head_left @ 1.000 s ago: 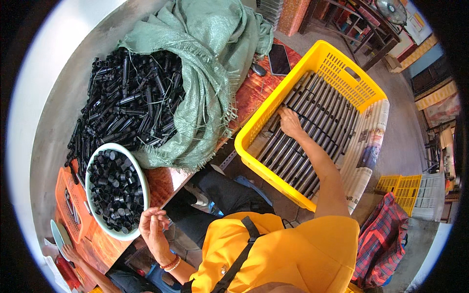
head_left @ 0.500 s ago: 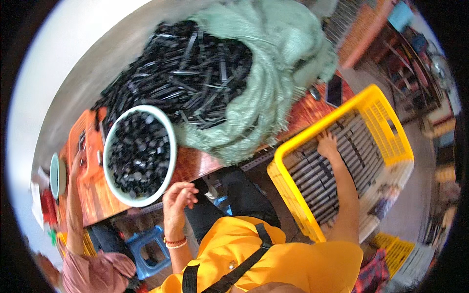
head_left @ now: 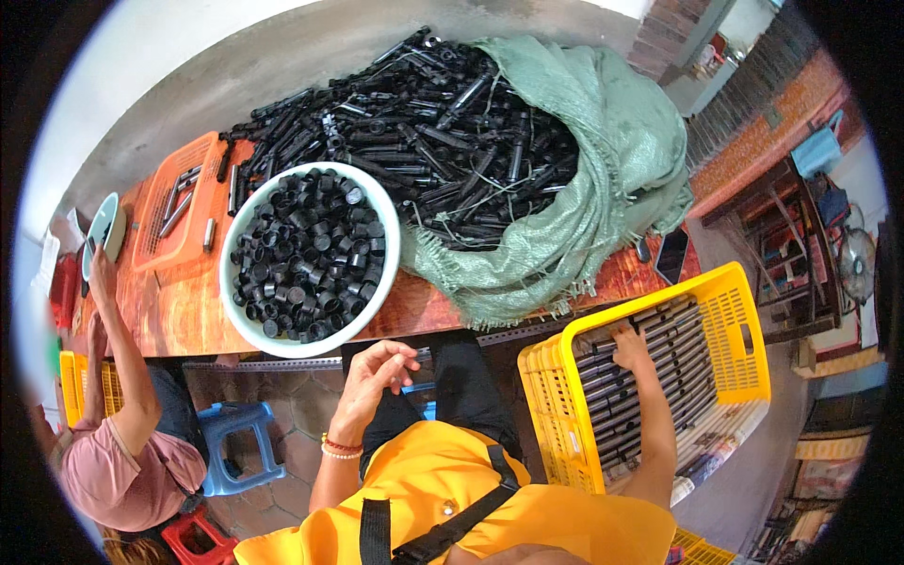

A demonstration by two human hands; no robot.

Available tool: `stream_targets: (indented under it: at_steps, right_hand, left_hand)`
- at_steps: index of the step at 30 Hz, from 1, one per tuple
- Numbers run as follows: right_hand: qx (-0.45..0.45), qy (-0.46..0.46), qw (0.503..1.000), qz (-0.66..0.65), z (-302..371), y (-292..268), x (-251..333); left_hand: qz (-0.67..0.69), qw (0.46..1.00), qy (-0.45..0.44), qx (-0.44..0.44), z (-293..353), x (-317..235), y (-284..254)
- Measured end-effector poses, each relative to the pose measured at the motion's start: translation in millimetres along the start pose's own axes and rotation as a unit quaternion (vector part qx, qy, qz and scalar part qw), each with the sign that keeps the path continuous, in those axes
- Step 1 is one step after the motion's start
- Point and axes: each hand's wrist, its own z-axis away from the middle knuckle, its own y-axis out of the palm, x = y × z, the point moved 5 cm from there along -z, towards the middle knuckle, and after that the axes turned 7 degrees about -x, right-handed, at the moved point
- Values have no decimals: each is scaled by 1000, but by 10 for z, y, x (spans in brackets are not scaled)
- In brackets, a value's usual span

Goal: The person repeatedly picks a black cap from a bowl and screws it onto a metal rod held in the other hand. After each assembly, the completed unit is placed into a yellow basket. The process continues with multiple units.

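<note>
My left hand [head_left: 375,379], a beaded bracelet on its wrist, hovers above my lap, just in front of the table edge. Its fingers are loosely bent and slightly apart, with nothing visible in them. On the right, my right hand [head_left: 631,347] reaches into a yellow plastic crate [head_left: 586,414]. The fingers are apart and rest on the dark tubes [head_left: 617,400] lying in rows there, near the crate's far side. Left of centre stands a pale round basin [head_left: 226,273] full of short black caps [head_left: 306,254].
Black tubular parts [head_left: 433,141] spill from a green woven sack [head_left: 612,169] across the table [head_left: 169,315]. An orange basket [head_left: 202,160] holds a few tubes. A phone [head_left: 671,254] lies near the crate. At left, a co-worker's hand [head_left: 102,273] is at a pale green bowl [head_left: 113,226].
The view has turned and levelled. My right hand stays among the tubes in the crate, and my left hand stays above my lap. The co-worker's hand has moved from the orange basket to the bowl.
</note>
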Motion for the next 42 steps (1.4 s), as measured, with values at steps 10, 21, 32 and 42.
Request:
stream_targets:
  at_steps: [10, 21, 32, 42]
  right_hand:
    - [-232, 119, 769, -584, 1129, -1451, 48]
    - [133, -276, 737, -603, 920, -2327, 3194]
    - [-391, -243, 779, -425, -1221, -3244, 3812]
    - [-349, -216, 848, -336, -1882, -3030, 4001]
  left_hand:
    - [2, 997, -20, 70, -78, 152, 152]
    - [168, 982, 49, 73, -5, 63, 819]
    - [321, 932, 119, -117, 121, -141, -103]
    - [343, 925, 96, -129, 196, -67, -174]
